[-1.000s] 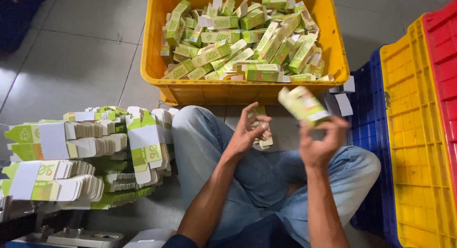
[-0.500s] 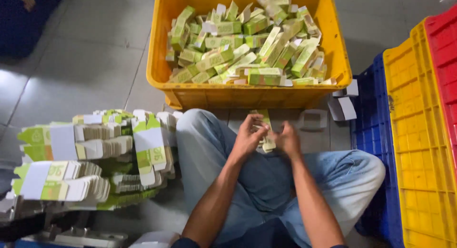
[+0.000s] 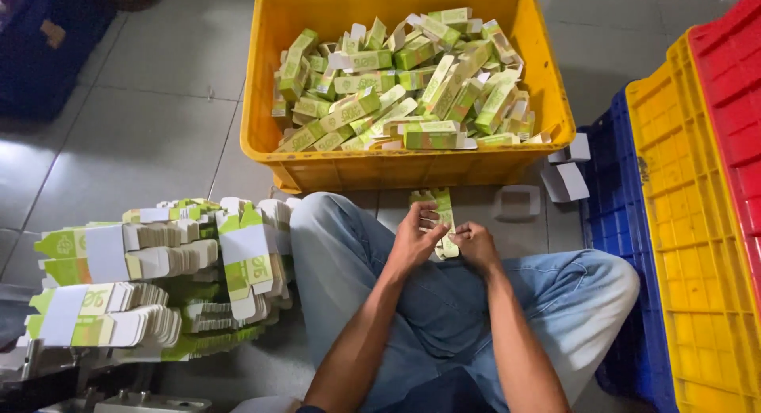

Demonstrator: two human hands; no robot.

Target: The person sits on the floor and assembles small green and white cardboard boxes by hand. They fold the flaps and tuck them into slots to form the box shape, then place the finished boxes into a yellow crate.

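I sit on the floor in jeans. Both hands meet over my lap on a small stack of flat green-and-white carton blanks (image 3: 441,215). My left hand (image 3: 414,240) grips the stack from the left side. My right hand (image 3: 476,245) pinches its lower right edge. Just beyond my knees stands a yellow crate (image 3: 261,104) heaped with several folded green-and-white cartons (image 3: 396,84).
Bundles of flat carton blanks (image 3: 151,274) with paper bands are stacked at my left. Blue (image 3: 614,215), yellow (image 3: 690,246) and red crates (image 3: 733,80) stand on edge at the right. A few loose white pieces (image 3: 567,179) lie on the tiled floor by the crate.
My right hand held a folded carton up a second ago; that carton is gone from it now. The hand came down to join the left hand on the flat blanks.
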